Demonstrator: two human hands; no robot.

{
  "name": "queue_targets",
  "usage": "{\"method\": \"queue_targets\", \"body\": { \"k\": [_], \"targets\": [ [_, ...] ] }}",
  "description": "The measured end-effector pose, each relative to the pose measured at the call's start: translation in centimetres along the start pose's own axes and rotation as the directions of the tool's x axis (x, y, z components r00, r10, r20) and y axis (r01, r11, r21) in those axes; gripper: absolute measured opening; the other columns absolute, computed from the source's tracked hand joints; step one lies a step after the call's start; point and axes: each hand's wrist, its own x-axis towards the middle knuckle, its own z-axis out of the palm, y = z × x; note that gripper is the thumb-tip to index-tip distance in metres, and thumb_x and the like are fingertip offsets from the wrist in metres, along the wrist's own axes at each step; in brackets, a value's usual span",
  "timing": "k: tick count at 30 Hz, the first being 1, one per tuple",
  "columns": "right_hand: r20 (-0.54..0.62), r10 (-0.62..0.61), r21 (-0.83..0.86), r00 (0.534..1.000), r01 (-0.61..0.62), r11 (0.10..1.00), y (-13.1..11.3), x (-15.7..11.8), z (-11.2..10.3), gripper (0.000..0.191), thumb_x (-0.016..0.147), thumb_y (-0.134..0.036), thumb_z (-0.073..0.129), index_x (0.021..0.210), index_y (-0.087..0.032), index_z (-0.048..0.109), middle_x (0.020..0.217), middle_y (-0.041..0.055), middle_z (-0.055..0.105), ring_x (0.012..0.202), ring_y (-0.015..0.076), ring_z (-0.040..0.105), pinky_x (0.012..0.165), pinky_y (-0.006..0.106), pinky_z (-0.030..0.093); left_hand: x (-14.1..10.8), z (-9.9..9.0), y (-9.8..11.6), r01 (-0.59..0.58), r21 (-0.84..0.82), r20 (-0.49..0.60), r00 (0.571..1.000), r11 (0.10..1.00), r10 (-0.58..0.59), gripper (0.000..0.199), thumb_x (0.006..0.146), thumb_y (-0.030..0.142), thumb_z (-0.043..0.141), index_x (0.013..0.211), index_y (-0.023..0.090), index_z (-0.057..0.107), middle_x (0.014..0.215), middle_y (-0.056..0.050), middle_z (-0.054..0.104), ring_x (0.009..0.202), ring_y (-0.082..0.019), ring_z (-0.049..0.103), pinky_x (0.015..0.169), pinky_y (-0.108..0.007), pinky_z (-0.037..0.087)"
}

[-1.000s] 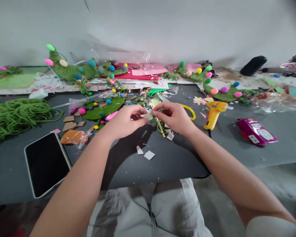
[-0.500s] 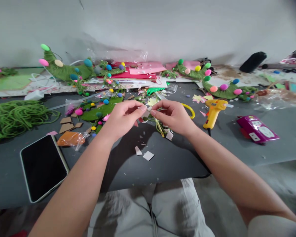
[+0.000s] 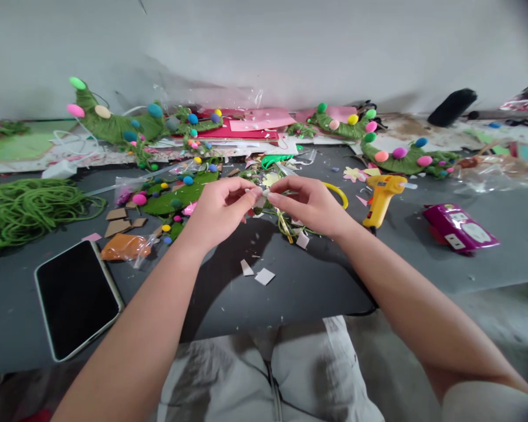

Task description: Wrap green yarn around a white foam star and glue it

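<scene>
Over the middle of the tabletop [image 3: 290,302], well back from its front edge: my left hand [image 3: 217,212] and right hand [image 3: 311,205], nearly meeting. Thumb and forefinger of each closed in a pinch on a small white piece [image 3: 265,193], mostly covered by the fingertips; remaining fingers loosely curled. Below, nearer the front edge, two white scraps [image 3: 264,276] lie flat. Beyond my right wrist, a yellow glue gun [image 3: 381,196]; farther toward the right edge, a purple packet [image 3: 460,227]. Left of my left hand, a green leaf shape [image 3: 165,202] with coloured balls, brown card pieces [image 3: 118,227] and an orange packet [image 3: 126,247]. Black-screened device [image 3: 78,300] by the front edge, left; heap of green yarn [image 3: 35,211] behind it. Green ball-studded crescent [image 3: 118,128] past the back edge, left.
</scene>
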Motion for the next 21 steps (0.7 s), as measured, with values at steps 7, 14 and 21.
{"method": "queue_targets", "body": {
  "k": [7, 14, 21],
  "targets": [
    [-0.005, -0.006, -0.014, 1.0, 0.006, 1.0, 0.4, 0.2, -0.1, 0.027, 0.083, -0.042, 0.079, 0.09, -0.016, 0.077, 0.088, 0.0027, 0.071, 0.072, 0.0109, 0.054, 0.058, 0.024, 0.039, -0.2, 0.3, 0.5, -0.02, 0.026, 0.004, 1.0, 0.999, 0.02, 0.028, 0.091, 0.045, 0.07, 0.094, 0.017, 0.073, 0.075, -0.001, 0.066, 0.065, -0.015, 0.059, 0.063, -0.027, 0.048],
    [0.196, 0.039, -0.093, 0.98, -0.021, 0.995, 0.3, 0.2, -2.2, 0.026, 0.083, -0.039, 0.076, 0.095, -0.016, 0.079, 0.082, 0.0023, 0.072, 0.07, 0.0118, 0.057, 0.062, 0.025, 0.043, -0.1, 0.0, 0.1, -0.01, 0.04, 0.133, 0.991, 0.999, 0.005, 0.028, 0.093, 0.044, 0.065, 0.086, 0.017, 0.066, 0.077, -0.002, 0.065, 0.067, -0.016, 0.06, 0.064, -0.028, 0.047],
    [0.387, 0.025, -0.347, 0.922, 0.121, 0.93, -0.1, 0.1, -2.5, 0.017, 0.087, -0.03, 0.068, 0.093, -0.016, 0.077, 0.073, -0.0013, 0.067, 0.062, 0.0094, 0.05, 0.06, 0.025, 0.038, -0.3, -0.1, 0.1, 0.03, 0.116, 0.386, 0.92, 0.993, -0.073, 0.023, 0.094, 0.039, 0.061, 0.088, 0.019, 0.068, 0.077, -0.002, 0.065, 0.068, -0.016, 0.06, 0.063, -0.028, 0.047]
  ]
}}
